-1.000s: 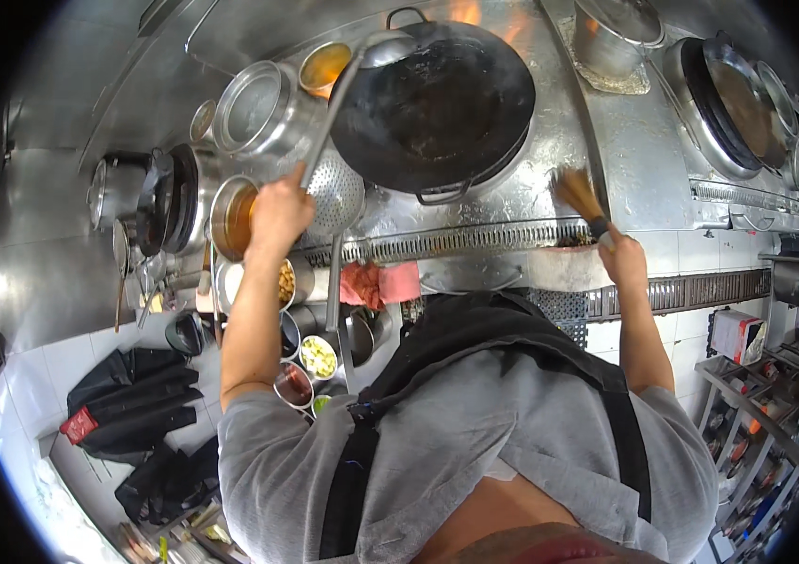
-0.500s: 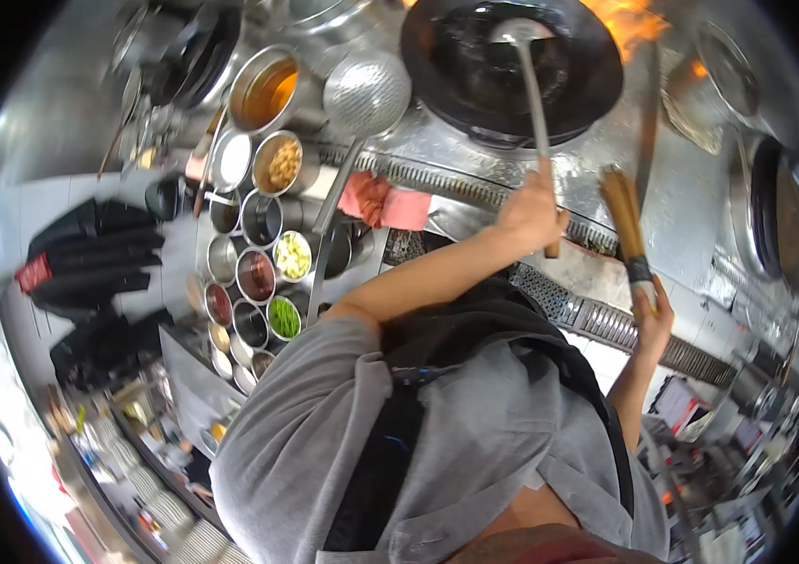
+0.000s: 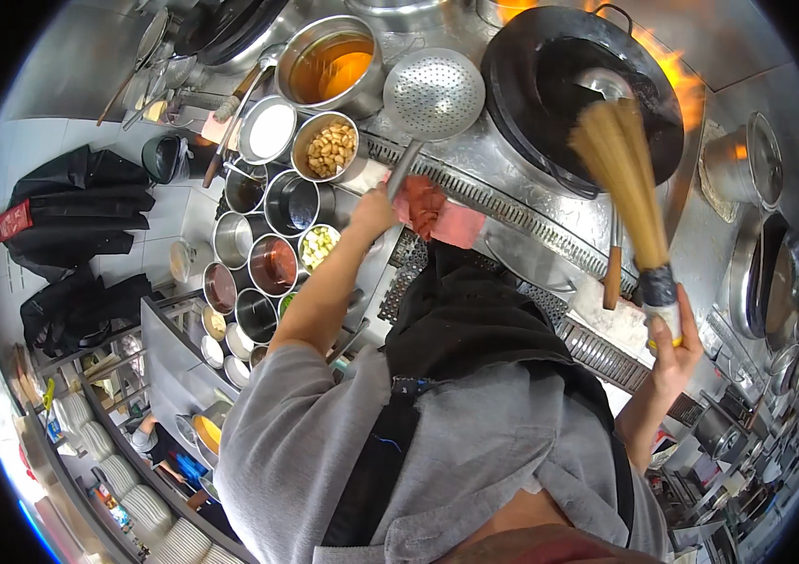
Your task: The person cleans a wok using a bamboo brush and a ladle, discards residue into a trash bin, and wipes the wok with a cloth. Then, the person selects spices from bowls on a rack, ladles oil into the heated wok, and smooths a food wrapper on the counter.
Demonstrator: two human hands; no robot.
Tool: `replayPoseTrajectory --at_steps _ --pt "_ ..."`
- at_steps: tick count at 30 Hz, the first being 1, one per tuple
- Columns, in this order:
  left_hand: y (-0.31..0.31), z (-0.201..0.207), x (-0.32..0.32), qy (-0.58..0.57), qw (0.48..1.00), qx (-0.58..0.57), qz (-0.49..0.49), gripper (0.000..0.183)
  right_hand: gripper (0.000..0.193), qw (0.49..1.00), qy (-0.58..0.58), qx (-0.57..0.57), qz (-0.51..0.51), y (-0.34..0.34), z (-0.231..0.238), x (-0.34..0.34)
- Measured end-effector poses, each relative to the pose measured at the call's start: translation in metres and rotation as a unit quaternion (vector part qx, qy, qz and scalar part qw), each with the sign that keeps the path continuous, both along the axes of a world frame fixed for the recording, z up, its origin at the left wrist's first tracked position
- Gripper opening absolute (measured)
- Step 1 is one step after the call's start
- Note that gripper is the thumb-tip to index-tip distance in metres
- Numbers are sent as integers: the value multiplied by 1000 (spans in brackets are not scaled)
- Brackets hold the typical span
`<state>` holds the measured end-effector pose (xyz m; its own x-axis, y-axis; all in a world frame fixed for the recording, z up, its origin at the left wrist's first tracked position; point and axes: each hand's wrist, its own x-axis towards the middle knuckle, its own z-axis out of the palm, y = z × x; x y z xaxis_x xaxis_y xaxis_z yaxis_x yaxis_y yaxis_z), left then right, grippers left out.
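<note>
Brush (image 3: pixel 632 188), right fingers (image 3: pixel 689 329) curled around it

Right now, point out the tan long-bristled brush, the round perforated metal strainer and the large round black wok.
Tan long-bristled brush (image 3: pixel 635 202): head view, on the bristles.
Round perforated metal strainer (image 3: pixel 434 95): head view, on its holed bowl.
Large round black wok (image 3: pixel 548 85): head view, on its inner wall's left side.
</note>
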<state>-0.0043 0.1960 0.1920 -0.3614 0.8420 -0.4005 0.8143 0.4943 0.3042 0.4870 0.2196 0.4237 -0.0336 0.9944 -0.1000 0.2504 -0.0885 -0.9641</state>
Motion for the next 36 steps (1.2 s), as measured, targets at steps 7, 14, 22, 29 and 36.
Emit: replayPoseTrajectory --at_steps 7,14,22,29,36 --pt "0 94 -30 -296 954 -42 33 41 49 925 -303 80 213 25 -12 -123" --pt "49 62 -91 -245 966 7 -82 44 47 896 -364 61 246 52 -92 -183" --pt "153 79 -103 -234 964 -73 -100 31 47 789 -354 263 427 136 -180 -324" --pt "140 58 -106 -246 964 -74 -73 59 45 618 -486 287 547 161 -151 -280" --pt "125 18 -98 -236 971 -24 -35 66 50 629 -571 107 517 98 -118 -185"
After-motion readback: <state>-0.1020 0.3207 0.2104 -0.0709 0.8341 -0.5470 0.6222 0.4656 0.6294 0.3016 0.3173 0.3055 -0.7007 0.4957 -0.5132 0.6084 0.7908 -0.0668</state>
